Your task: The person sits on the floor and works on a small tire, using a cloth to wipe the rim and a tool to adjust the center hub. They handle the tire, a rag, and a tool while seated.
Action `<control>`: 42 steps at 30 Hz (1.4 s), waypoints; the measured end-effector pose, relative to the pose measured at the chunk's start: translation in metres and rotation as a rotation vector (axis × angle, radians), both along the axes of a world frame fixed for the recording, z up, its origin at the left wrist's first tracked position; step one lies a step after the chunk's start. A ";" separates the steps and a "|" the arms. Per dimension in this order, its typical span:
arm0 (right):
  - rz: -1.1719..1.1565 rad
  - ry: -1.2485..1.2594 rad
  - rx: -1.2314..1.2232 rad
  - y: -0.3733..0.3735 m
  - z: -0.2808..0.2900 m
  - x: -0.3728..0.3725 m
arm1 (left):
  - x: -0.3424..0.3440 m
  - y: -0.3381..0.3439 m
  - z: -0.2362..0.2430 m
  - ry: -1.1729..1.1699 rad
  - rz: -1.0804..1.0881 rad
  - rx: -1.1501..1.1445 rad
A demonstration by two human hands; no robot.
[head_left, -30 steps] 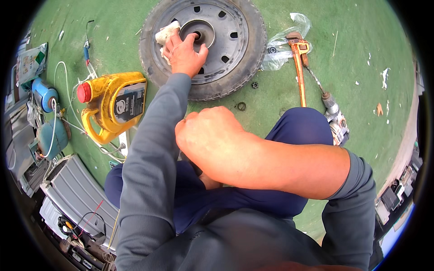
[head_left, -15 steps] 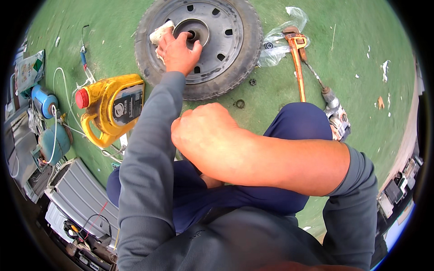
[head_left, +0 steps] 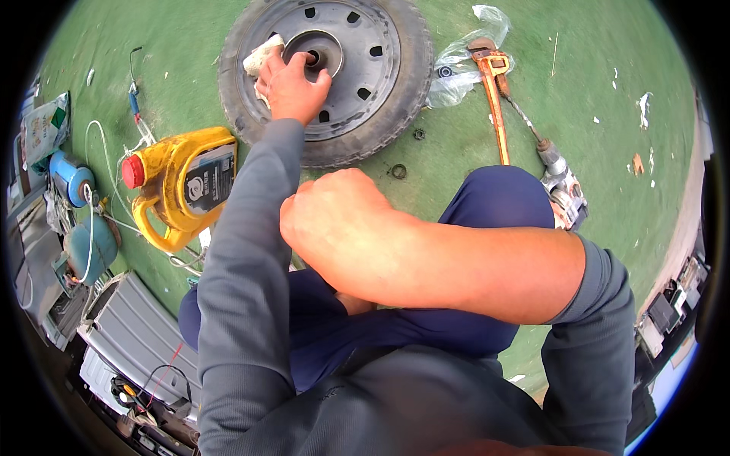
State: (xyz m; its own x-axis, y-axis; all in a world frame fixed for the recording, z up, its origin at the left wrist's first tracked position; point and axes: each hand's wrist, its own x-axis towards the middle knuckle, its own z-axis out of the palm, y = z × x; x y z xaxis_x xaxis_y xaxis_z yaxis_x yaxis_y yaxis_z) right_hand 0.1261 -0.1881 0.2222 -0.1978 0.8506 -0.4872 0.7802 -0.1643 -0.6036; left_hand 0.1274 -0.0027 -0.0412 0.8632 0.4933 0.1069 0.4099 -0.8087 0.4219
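One rag (head_left: 261,58) against the left hand (head_left: 293,91), fingers wide over the steel wheel (head_left: 360,64); light pressure could let it slip! Right hand (head_left: 331,204)? Fingers hidden, can't tell.

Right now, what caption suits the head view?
Left hand with whitish cloth at a wheel lying flat, yellow jug nearby.

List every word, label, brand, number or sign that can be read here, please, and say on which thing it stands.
Yellow jug: pale print on a dark label, too small and blurred to read.
Pale bag with green panel: markings too small and blurred to read.
Wheel: no readable text.
Nothing else readable.
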 end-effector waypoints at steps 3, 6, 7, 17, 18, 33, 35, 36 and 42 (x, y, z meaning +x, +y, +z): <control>-0.085 0.006 0.027 0.000 -0.007 -0.005 | 0.002 -0.016 0.025 0.040 0.040 0.046; -0.168 0.014 0.051 -0.001 -0.013 -0.012 | 0.001 -0.016 0.027 0.006 0.027 0.090; -0.183 0.016 0.048 -0.001 -0.012 -0.011 | 0.000 -0.016 0.029 -0.008 0.022 0.103; -0.960 0.032 0.337 -0.044 -0.036 0.156 | -0.084 -0.005 0.022 -0.004 0.268 0.107; -1.229 -0.060 0.428 -0.070 -0.059 0.186 | -0.081 -0.012 0.018 0.002 0.239 0.102; -1.241 -0.620 -0.031 -0.118 -0.276 0.152 | -0.082 -0.014 0.023 0.009 0.307 0.082; -1.321 -0.586 0.029 -0.115 -0.274 0.153 | -0.081 -0.015 0.020 0.037 0.325 0.116; -1.356 -0.568 0.056 -0.115 -0.272 0.153 | -0.082 -0.017 0.020 0.039 0.329 0.133; -1.522 -0.452 0.609 -0.118 -0.261 0.141 | -0.082 -0.014 0.016 -0.014 0.321 0.124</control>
State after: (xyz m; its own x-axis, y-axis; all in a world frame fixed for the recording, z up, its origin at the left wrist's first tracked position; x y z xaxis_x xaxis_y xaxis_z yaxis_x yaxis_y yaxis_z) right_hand 0.2673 -0.3058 -0.0384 0.9653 0.1964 0.1720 0.2610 -0.7161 -0.6474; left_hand 0.0453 -0.0167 -0.0248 0.6643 0.7220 0.1934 0.6466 -0.6849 0.3359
